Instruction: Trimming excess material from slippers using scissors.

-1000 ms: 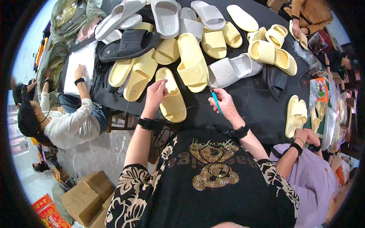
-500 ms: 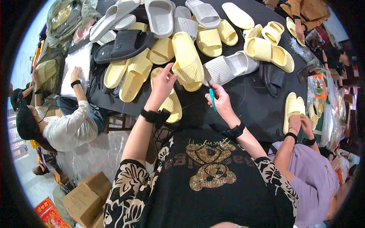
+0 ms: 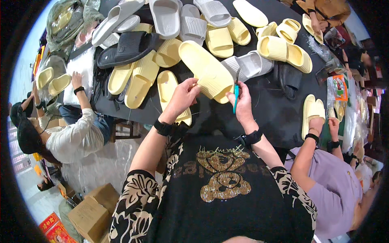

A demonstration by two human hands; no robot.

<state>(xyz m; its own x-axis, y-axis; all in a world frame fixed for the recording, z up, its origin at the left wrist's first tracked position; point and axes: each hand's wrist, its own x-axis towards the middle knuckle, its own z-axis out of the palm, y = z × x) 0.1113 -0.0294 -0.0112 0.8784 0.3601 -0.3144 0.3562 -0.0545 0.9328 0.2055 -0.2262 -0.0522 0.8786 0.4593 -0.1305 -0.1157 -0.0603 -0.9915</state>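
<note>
A pale yellow slide slipper lies tilted in front of me, its ribbed strap and toe toward me. My left hand pinches its left edge beside the strap. In my right hand is a pair of teal-handled thread snips, dark blades pointing up and away, close to the slipper's right side. The right thumb is at the toe; whether it presses on it I cannot tell. Another yellow slipper lies partly under my left hand and wrist. A grey ribbed slipper rests just beyond the snips.
Yellow and grey slippers and a black slipper are heaped on the black table. On the left, a person in white sits by plastic bags. To the right, a person in lilac handles a yellow slipper pair. Cardboard boxes stand lower left.
The slipper's toe has swung right and toward me, with my left hand now gripping its edge. My right hand has shifted slightly right with the snips.
</note>
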